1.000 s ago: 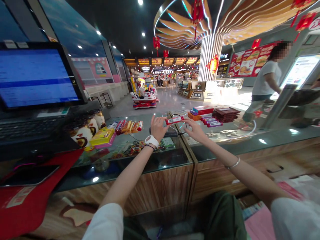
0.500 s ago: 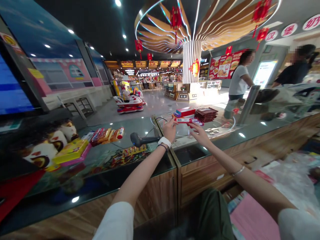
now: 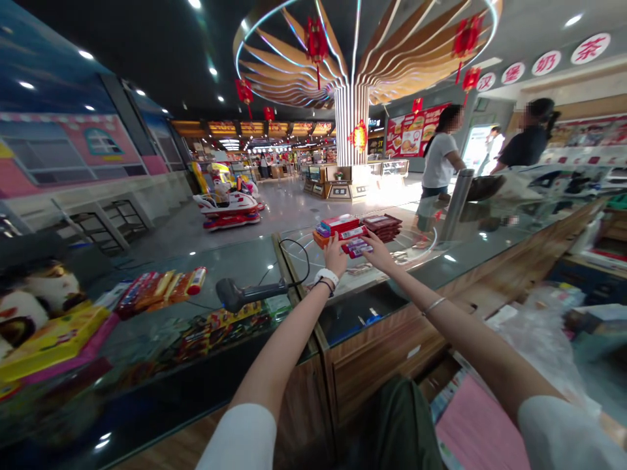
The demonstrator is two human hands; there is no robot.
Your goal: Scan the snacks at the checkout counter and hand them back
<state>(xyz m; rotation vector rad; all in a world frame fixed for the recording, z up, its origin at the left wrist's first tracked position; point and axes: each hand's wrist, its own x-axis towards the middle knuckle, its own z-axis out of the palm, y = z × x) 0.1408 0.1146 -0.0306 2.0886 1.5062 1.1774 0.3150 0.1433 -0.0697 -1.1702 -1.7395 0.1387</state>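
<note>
My left hand (image 3: pixel 335 256), with a white watch on the wrist, reaches over the glass counter top (image 3: pixel 313 258) to a stack of red boxed packs (image 3: pixel 340 224). My right hand (image 3: pixel 375 252) is close by, its fingers at a pile of red and purple wrapped bars (image 3: pixel 359 245). A red bar with a white label (image 3: pixel 353 233) lies between my hands, and I cannot tell whether either hand holds it. Dark brown chocolate bars (image 3: pixel 383 226) are stacked just beyond.
A corded barcode scanner (image 3: pixel 249 292) lies on the glass left of my hands, near a row of wrapped snacks (image 3: pixel 161 290). Two people stand past the counter, one in white (image 3: pixel 439 160), one in dark (image 3: pixel 526 142). A steel post (image 3: pixel 456 205) rises on the counter.
My view has turned right, and the monitor has left the frame. My hands have moved forward to the stacks, carrying the red bar from above the scanner to the pile.
</note>
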